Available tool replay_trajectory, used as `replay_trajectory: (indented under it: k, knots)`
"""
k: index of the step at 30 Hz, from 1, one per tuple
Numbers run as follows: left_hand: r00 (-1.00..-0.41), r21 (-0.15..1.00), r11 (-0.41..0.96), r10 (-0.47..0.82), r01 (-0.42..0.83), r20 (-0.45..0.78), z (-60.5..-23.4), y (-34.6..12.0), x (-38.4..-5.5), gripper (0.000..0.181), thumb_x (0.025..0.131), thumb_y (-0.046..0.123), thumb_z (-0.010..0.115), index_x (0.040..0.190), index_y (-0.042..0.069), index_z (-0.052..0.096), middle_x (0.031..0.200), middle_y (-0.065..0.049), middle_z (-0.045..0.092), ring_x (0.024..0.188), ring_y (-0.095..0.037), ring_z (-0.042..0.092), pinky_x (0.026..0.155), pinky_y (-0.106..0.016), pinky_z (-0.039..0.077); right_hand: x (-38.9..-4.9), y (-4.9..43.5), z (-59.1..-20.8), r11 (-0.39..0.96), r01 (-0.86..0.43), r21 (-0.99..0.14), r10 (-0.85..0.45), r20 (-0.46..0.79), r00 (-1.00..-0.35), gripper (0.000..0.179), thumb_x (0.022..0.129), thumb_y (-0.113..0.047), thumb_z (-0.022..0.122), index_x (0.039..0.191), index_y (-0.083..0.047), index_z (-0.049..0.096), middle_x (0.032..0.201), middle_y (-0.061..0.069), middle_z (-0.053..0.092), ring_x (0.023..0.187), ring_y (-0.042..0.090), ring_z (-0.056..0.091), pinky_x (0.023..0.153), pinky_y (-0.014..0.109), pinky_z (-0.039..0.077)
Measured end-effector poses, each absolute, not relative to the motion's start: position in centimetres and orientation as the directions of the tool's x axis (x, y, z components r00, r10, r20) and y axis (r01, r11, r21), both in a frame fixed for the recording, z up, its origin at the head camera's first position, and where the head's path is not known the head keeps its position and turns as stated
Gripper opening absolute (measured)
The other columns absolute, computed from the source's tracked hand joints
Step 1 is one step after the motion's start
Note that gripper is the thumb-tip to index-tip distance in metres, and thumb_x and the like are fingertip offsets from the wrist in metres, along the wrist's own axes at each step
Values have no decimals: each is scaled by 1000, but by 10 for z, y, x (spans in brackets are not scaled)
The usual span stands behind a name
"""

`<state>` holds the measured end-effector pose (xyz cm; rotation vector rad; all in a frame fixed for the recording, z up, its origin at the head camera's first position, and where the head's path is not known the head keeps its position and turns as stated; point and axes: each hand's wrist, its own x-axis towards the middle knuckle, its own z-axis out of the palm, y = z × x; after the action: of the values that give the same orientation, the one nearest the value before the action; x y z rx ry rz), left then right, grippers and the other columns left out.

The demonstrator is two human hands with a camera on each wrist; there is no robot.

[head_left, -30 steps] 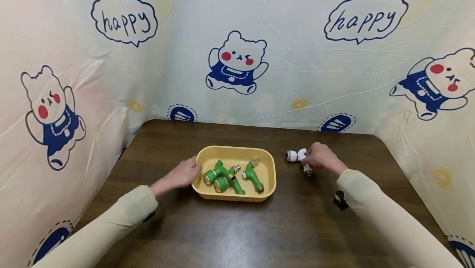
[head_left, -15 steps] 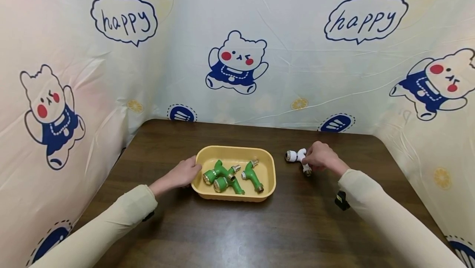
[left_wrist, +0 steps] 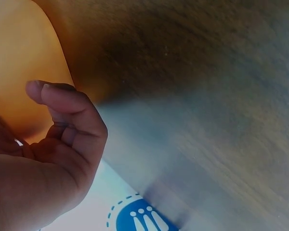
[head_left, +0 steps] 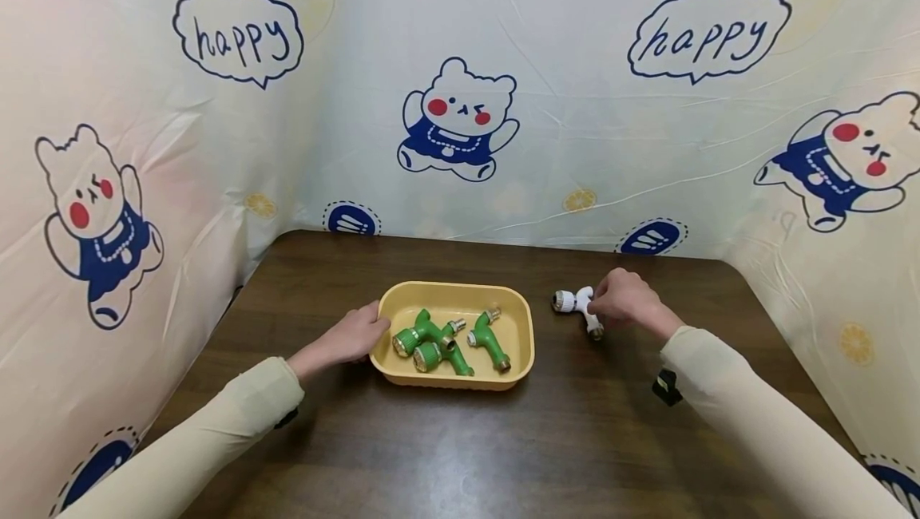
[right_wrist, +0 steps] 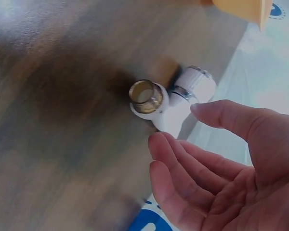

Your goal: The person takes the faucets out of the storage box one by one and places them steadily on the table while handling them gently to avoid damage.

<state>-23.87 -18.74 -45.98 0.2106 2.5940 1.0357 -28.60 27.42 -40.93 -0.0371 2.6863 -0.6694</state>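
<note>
My left hand [head_left: 355,334] grips the left rim of a yellow plastic tray [head_left: 453,382], fingers curled at its edge in the left wrist view. Inside lie three green pipe valves with metal threaded ends: one valve [head_left: 430,329] overlaps a second valve [head_left: 430,358], and another valve [head_left: 490,343] sits apart on the right. A white Y-shaped valve [head_left: 566,303] with a ribbed knob and brass ends rests on the table right of the tray. Beside it is my right hand [head_left: 628,299], its fingers spread loosely around the body, thumb tip close to the white valve [right_wrist: 169,119].
The dark wooden table [head_left: 460,455] is enclosed by a printed cloth [head_left: 561,136] at the back and both sides. In the right wrist view, a corner of the tray [right_wrist: 241,8] shows at the top.
My right hand has eased slightly up and to the right, its fingers parting from the white valve, which stays in place. The left hand and tray are unchanged.
</note>
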Motion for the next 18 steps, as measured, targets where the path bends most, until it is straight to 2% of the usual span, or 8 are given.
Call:
replay_trajectory:
  k: [7,13,18]
  knots:
    - [-935,673,739,257,26,-246,-458,-187,-238,40,106,18,42,137,-7,52,66,-9,60,46,-17,53,41,-29,44,-282,278,-401,889,39,-455,-123,-321,-939,24,95,-21,72,105,0,78,84,14,73,79,33,73,70,46,62]
    - [-939,672,741,241,16,-244,-454,-186,-240,39,106,19,43,135,-7,52,66,-10,60,46,-17,52,42,-28,43,-282,275,-390,888,25,-459,-129,-301,-945,28,97,-22,71,110,2,77,91,17,74,79,32,73,67,44,61]
    - [-936,675,738,243,8,-255,-453,-186,-240,42,106,19,43,137,-8,51,67,-10,60,46,-17,52,42,-28,42,-277,267,-384,898,9,-440,-124,-272,-954,33,94,-24,74,114,3,75,98,15,74,77,27,71,62,38,58]
